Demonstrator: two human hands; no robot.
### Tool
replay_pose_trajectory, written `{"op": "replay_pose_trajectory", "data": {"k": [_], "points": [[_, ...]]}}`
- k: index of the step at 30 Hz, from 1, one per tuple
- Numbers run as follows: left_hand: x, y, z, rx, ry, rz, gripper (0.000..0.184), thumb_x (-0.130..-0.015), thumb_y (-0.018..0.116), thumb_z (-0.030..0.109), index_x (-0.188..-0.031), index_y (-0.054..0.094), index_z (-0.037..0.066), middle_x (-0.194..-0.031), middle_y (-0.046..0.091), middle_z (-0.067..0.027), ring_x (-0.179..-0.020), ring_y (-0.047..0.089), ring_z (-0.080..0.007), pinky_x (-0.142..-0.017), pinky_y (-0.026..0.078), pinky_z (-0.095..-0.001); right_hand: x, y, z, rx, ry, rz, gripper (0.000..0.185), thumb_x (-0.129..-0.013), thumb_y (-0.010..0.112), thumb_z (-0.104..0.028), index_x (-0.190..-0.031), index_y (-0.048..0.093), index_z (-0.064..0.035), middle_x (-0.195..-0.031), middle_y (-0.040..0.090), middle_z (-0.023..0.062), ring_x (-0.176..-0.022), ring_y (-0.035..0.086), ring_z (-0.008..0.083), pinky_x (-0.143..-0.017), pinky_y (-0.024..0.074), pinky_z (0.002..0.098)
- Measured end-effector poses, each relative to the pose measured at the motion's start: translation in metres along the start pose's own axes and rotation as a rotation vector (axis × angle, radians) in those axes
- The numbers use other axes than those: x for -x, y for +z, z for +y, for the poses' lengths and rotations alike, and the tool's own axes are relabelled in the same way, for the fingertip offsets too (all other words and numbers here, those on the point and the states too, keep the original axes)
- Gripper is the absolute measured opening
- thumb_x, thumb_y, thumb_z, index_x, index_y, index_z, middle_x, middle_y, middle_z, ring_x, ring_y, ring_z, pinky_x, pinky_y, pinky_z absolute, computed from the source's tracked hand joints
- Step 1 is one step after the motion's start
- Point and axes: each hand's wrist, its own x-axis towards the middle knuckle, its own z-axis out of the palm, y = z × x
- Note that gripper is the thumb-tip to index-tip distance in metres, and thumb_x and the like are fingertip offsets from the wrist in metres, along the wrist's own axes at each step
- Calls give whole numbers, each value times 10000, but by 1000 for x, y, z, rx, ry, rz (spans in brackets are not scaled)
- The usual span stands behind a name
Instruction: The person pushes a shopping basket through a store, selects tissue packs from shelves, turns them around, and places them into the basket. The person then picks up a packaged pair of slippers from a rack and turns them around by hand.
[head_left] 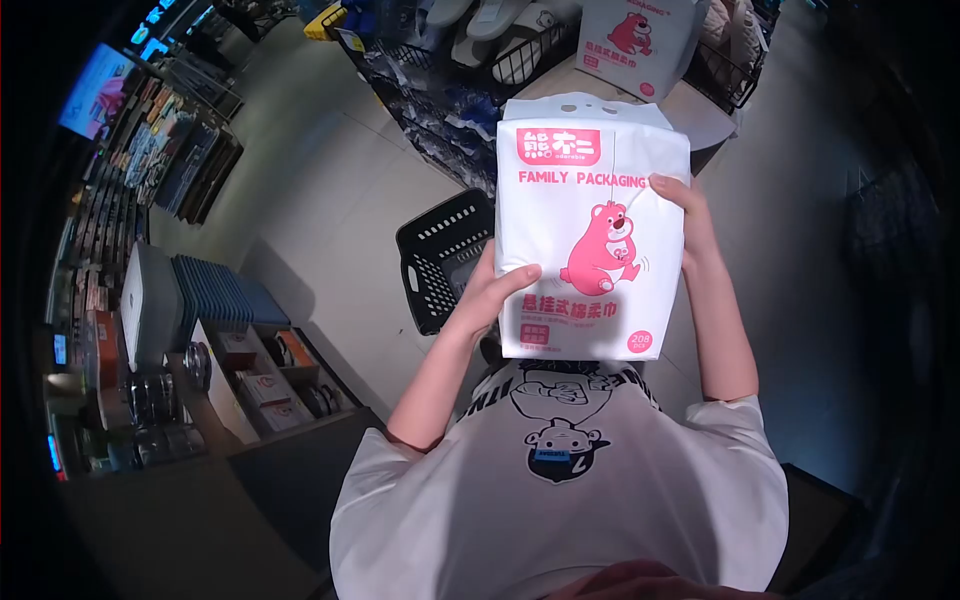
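Observation:
Held up in front of my chest is a white pack of cotton tissues point(540, 235) with a pink bear and the words "FAMILY PACKAGING" on its front. My left hand point(497, 288) grips its lower left side, thumb on the front face. On the upper right side, my right hand point(684, 208) grips it the same way. The other fingers of both hands are hidden behind the pack. A second, similar pack of tissues point(628, 85) stands on a display beyond. Just left of the held pack, a black shopping basket point(420, 268) sits on the floor, partly covered.
Wire racks with slippers point(525, 45) stand ahead, beside the display table point(705, 125). To the left is a counter point(225, 400) with boxed goods and a stack of blue-grey items point(225, 290). Shelves point(110, 200) line the far left. Tiled floor point(310, 200) runs between them.

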Motion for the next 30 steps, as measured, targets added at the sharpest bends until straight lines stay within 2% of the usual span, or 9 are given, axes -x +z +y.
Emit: {"op": "replay_pose_trajectory", "data": {"k": [3, 6, 8, 10, 14, 17, 21, 23, 30], "points": [[10, 13, -3, 59, -11, 60, 877, -844, 739, 305, -1525, 294, -22, -1406, 511, -193, -1308, 507, -267, -1074, 424, -405, -10, -10, 2, 14, 46, -49, 832, -834, 746, -298, -1435, 296, 60, -1275, 520, 223, -1219, 565, 299, -1030, 491, 404], [18, 23, -11, 136, -9, 97, 871, -848, 725, 286, -1529, 280, -24, -1405, 508, -202, -1297, 520, -274, -1072, 434, -410, -3, -14, -3, -13, 33, -151, 821, -888, 692, -371, -1476, 287, 34, -1354, 512, 205, -1287, 527, 281, -1084, 440, 396], [21, 30, -19, 283, 0, 108, 833, -854, 715, 285, -1502, 307, -42, -1365, 531, -208, -1240, 571, -276, -1026, 484, -400, 2, -23, -1, -38, -5, -265, 817, -922, 644, -416, -1523, 265, -12, -1445, 489, 168, -1343, 494, 264, -1123, 401, 400], [27, 43, -24, 373, 15, 146, 792, -861, 706, 297, -1467, 340, -59, -1310, 559, -208, -1171, 619, -266, -974, 528, -385, 14, -38, 7, -5, -6, -267, 850, -916, 643, -453, -1542, 252, -31, -1481, 469, 155, -1368, 473, 260, -1138, 385, 399], [27, 50, -34, 398, 44, 164, 798, -863, 705, 311, -1465, 339, -63, -1301, 561, -205, -1168, 618, -259, -972, 528, -380, 48, -67, 34, -6, 23, -228, 964, -866, 689, -536, -1567, 244, -47, -1535, 426, 158, -1415, 425, 263, -1165, 351, 401], [27, 52, -40, 435, 107, 152, 726, -886, 696, 214, -1473, 335, -15, -1302, 553, -198, -1186, 605, -262, -996, 511, -383, 74, -69, 43, -59, 92, -241, 1059, -812, 738, -572, -1573, 237, -33, -1540, 419, 161, -1432, 403, 264, -1179, 324, 402], [27, 53, -36, 374, 186, 178, 723, -882, 703, 238, -1458, 349, -19, -1297, 554, -195, -1168, 608, -251, -985, 511, -371, 82, -83, 56, -49, 110, -317, 1080, -784, 768, -552, -1568, 253, -17, -1534, 420, 162, -1437, 390, 258, -1171, 322, 394], [30, 53, -31, 345, 203, 185, 723, -880, 705, 247, -1454, 354, -17, -1297, 555, -194, -1166, 607, -247, -979, 512, -365, 83, -85, 55, 203, 81, -303, 1038, -782, 773, -489, -1559, 281, -8, -1509, 446, 167, -1411, 416, 254, -1149, 341, 385], [32, 49, -22, 62, 211, 252, 776, -873, 725, 337, -1456, 350, -12, -1315, 545, -185, -1236, 549, -247, -1041, 447, -381, 79, -62, 44, 169, 70, -270, 973, -751, 787, -356, -1522, 329, 20, -1407, 533, 160, -1293, 522, 239, -1092, 399, 365]]}}
